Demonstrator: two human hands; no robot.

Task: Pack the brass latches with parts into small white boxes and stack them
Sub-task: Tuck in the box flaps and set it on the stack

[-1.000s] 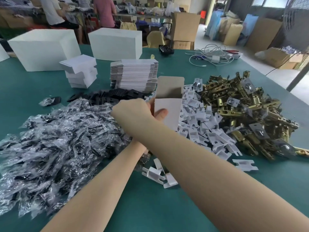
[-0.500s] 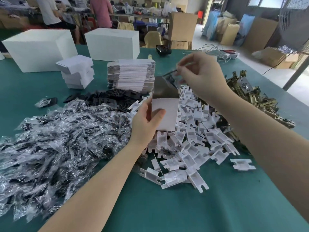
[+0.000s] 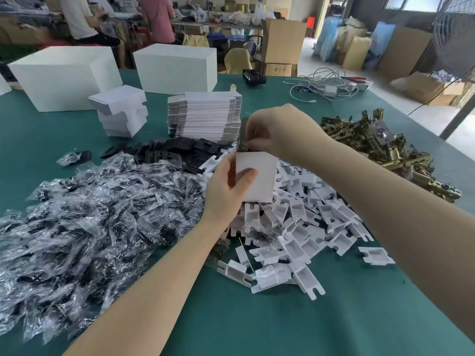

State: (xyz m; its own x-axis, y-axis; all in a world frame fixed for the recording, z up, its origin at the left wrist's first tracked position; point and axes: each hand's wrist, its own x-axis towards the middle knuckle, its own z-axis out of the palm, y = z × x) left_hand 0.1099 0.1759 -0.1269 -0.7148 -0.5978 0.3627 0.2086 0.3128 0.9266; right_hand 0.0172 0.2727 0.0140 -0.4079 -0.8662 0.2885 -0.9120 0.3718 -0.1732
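My left hand [image 3: 226, 191] holds a small white box [image 3: 258, 179] upright above the pile of white plastic parts [image 3: 305, 214], thumb on its front face. My right hand [image 3: 285, 132] is at the box's open top, fingers pinched on a clear plastic bag of dark screws [image 3: 243, 141] that goes into the opening. A heap of brass latches [image 3: 380, 147] lies to the right. Clear bags of dark screws [image 3: 90, 219] cover the left of the table. Flat black plates [image 3: 174, 151] lie behind the box. A stack of flat unfolded boxes [image 3: 205, 116] and a stack of packed small boxes [image 3: 120, 111] stand further back.
Two large white cartons [image 3: 64, 73] [image 3: 177, 66] stand at the table's far side. White cables and a charger [image 3: 326, 87] lie at the back right. People stand beyond the green table [image 3: 257, 325]. Cardboard boxes [image 3: 282, 42] sit on the floor behind.
My right hand left the bag pile at the left, swung over the box with a screw bag, and has come down to the box's open top. The left hand kept holding the box.
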